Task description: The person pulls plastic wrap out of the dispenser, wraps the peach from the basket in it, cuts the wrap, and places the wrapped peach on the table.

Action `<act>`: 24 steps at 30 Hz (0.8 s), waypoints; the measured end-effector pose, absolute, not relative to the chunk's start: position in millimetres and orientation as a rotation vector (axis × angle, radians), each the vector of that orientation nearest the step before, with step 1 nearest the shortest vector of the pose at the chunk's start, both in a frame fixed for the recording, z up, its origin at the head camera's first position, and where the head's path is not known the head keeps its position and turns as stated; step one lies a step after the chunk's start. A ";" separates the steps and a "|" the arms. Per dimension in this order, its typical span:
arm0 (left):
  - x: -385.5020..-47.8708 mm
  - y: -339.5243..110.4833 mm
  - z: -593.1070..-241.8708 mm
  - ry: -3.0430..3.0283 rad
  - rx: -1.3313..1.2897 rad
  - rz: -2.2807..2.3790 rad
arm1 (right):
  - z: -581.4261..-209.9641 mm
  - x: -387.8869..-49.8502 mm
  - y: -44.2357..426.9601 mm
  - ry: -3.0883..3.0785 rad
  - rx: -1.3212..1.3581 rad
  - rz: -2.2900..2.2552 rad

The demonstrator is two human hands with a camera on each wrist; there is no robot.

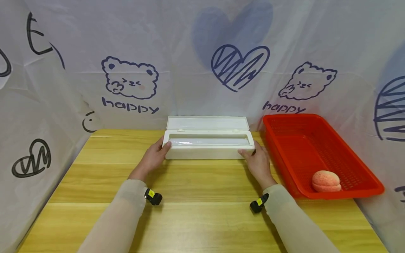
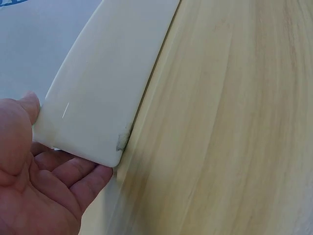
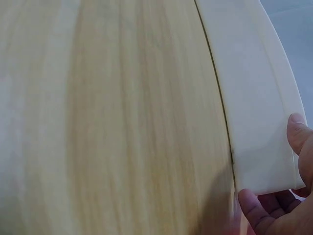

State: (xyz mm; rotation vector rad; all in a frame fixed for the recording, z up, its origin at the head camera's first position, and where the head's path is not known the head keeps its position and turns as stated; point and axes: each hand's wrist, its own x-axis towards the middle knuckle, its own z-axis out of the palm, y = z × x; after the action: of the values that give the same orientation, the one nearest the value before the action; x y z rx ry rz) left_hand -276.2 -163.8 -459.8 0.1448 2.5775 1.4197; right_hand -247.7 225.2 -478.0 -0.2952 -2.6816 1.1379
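Observation:
A long white cling film dispenser (image 1: 202,154) stands at the back of the table, with its hinged lid (image 1: 207,123) tipped back. Inside lies a glossy, whitish roll (image 1: 209,141). My left hand (image 1: 154,154) grips the left end; in the left wrist view, the thumb is at the upper edge and the fingers curl round the end wall. At the other end my right hand (image 1: 260,163) holds on, its thumb on the front wall (image 3: 259,122) and its fingers bent round the corner. A dark smudge (image 2: 122,139) marks the dispenser's lower left corner.
To the right a red plastic basket (image 1: 345,194) with perforated walls stands close to my right hand. In its near corner lies a round, pinkish, peach-like thing (image 1: 326,181) with a crease. A printed white cloth (image 1: 186,88) hangs behind the wooden table (image 1: 202,218).

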 end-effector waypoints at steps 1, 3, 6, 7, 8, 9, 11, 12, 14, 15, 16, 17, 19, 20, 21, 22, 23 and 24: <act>-275.8 -163.1 -459.9 2.569 0.145 1.434 | -478.2 -247.5 225.1 -2.681 -0.296 1.140; -275.2 -161.7 -460.0 2.557 0.139 1.456 | -478.9 -246.8 225.4 -2.683 -0.301 1.143; -274.3 -160.3 -459.3 2.551 0.124 1.460 | -479.1 -245.7 226.7 -2.698 -0.301 1.136; -274.0 -160.1 -458.8 2.544 0.116 1.462 | -478.7 -245.2 227.3 -2.709 -0.300 1.132; -273.6 -160.0 -458.0 2.538 0.103 1.462 | -478.0 -244.6 228.1 -2.723 -0.297 1.125; -273.2 -160.2 -457.0 2.534 0.087 1.458 | -477.1 -243.9 229.1 -2.739 -0.291 1.112; -272.5 -161.0 -454.4 2.554 0.058 1.448 | -474.4 -242.7 231.6 -2.768 -0.272 1.084; -272.2 -161.6 -452.7 2.576 0.038 1.447 | -472.1 -242.0 232.8 -2.778 -0.255 1.070; -271.8 -163.0 -449.2 2.666 0.022 1.431 | -466.6 -241.2 235.0 -2.788 -0.218 1.037; -271.7 -163.7 -447.1 2.726 0.028 1.415 | -463.1 -241.0 236.0 -2.789 -0.194 1.020; -271.7 -164.1 -444.8 2.793 0.051 1.393 | -459.1 -240.9 236.5 -2.789 -0.180 1.010; -271.9 -164.2 -442.3 2.864 0.086 1.357 | -454.7 -241.1 236.7 -2.792 -0.167 0.999; -272.7 -162.9 -436.5 2.990 0.177 1.238 | -446.8 -243.4 236.5 -2.787 -0.151 0.969; -273.1 -161.7 -433.1 3.036 0.231 1.163 | -442.5 -244.8 235.9 -2.789 -0.147 0.957; -274.2 -160.6 -430.2 3.073 0.291 1.074 | -438.3 -246.5 235.2 -2.790 -0.140 0.949; -275.2 -159.1 -427.3 3.102 0.350 0.978 | -434.9 -248.9 234.6 -2.788 -0.131 0.937; -276.1 -157.6 -424.2 3.123 0.410 0.886 | -431.8 -251.5 233.9 -2.785 -0.119 0.933; -276.8 -156.1 -420.9 3.132 0.462 0.806 | -429.1 -254.0 233.1 -2.783 -0.102 0.924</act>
State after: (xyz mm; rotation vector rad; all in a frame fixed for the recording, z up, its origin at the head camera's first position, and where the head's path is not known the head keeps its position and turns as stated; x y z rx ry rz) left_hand -276.8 -156.1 -420.9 0.4617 3.1324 0.8055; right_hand -254.0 233.1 -429.1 -0.1020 -2.7832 0.9238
